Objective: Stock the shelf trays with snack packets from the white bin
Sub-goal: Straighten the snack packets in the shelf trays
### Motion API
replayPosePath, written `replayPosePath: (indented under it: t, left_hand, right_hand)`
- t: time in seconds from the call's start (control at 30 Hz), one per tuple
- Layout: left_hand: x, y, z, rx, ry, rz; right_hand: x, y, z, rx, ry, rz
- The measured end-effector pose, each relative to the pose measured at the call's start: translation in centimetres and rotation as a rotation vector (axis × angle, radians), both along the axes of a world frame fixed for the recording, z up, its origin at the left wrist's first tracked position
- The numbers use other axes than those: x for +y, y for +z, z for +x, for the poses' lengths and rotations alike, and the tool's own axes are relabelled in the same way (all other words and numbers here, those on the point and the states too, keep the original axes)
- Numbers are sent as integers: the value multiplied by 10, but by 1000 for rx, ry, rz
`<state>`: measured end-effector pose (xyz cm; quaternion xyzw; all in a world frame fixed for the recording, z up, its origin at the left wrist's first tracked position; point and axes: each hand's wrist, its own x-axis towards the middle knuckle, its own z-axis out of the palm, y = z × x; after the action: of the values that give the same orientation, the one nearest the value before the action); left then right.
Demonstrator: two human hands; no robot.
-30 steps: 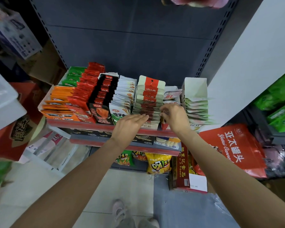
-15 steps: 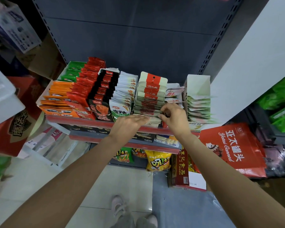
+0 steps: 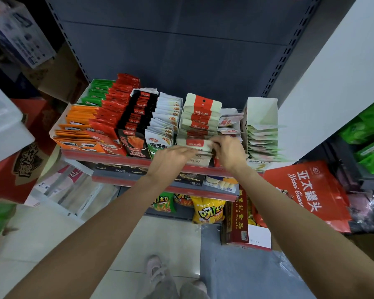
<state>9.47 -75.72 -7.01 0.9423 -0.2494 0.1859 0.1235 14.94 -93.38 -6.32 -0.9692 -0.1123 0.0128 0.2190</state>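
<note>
A grey shelf unit (image 3: pixel 181 50) carries a shelf (image 3: pixel 121 157) packed with rows of snack packets. At the left edge of the view sits the white bin (image 3: pixel 2 124), well apart from both hands. Near the shelf's front edge, right of centre, stands the row of cream packets with red bands (image 3: pixel 200 117). The left hand (image 3: pixel 171 160) lies with straight fingers against the front packets of that row. The right hand (image 3: pixel 228 152) curls its fingers round the front packet (image 3: pixel 195 143), pinching its right edge.
</note>
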Motion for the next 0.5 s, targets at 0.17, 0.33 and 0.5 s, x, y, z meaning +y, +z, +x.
replayPosePath:
  t: [0.17,0.33,0.5]
  left_hand:
    - [-17,22,8,124,210,42]
    - [-26,26,23,184,285,114]
    - [-31,20,26,361,330,86]
  right_hand:
    - [-6,17,18,70,-37,223]
    - [3,19,14,28,-67,153]
    - [-3,17,-2,122,-103,318]
